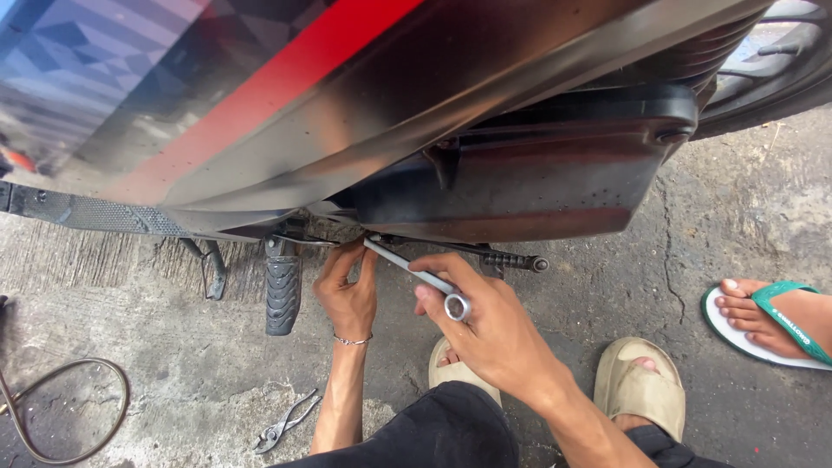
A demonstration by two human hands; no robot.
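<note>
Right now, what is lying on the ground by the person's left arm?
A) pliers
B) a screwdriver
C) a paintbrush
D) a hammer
A: the pliers lie on the concrete beside the left arm, with both handles spread, while the right hand holds a wrench up under the motorbike.
</note>
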